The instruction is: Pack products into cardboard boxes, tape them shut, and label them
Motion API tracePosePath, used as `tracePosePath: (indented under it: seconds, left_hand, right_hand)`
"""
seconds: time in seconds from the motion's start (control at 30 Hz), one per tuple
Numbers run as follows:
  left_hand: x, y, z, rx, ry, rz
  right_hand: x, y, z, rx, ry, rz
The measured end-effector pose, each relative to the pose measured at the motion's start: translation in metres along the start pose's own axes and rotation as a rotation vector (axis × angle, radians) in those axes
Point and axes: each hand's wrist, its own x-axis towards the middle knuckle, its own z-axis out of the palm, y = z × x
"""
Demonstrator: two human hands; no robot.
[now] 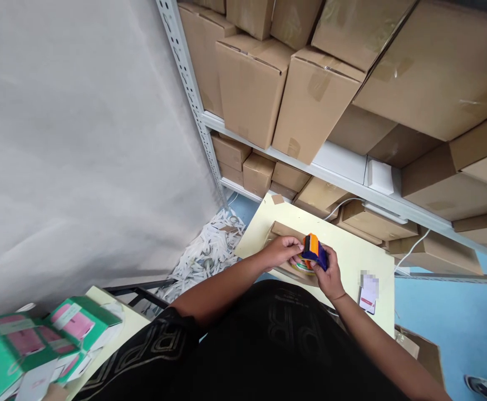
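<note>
My right hand (330, 273) is closed around an orange and blue tape dispenser (312, 249) with a roll of tape in it. The dispenser rests on a small cardboard box (283, 231) that lies on a pale yellow table (352, 250). My left hand (280, 248) presses on the box right beside the dispenser, fingers curled against the cardboard. Both forearms reach forward over my black shirt.
A metal shelf rack (193, 89) stacked with several cardboard boxes (251, 83) stands behind the table. Shredded paper strips (207, 253) lie on the floor at left. Green and pink cartons (26, 340) sit at lower left. A small card (368, 295) lies on the table's right part.
</note>
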Motion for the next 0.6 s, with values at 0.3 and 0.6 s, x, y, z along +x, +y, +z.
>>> tracePosePath:
  seconds: [0.3, 0.6]
  left_hand:
    - [0.009, 0.002, -0.005, 0.018, 0.114, -0.1]
    - [-0.031, 0.039, 0.012, 0.001, 0.042, -0.016]
  right_hand:
    - [0.007, -0.005, 0.004, -0.013, -0.041, 0.024]
    - [-0.01, -0.043, 0.001, 0.167, -0.01, 0.06]
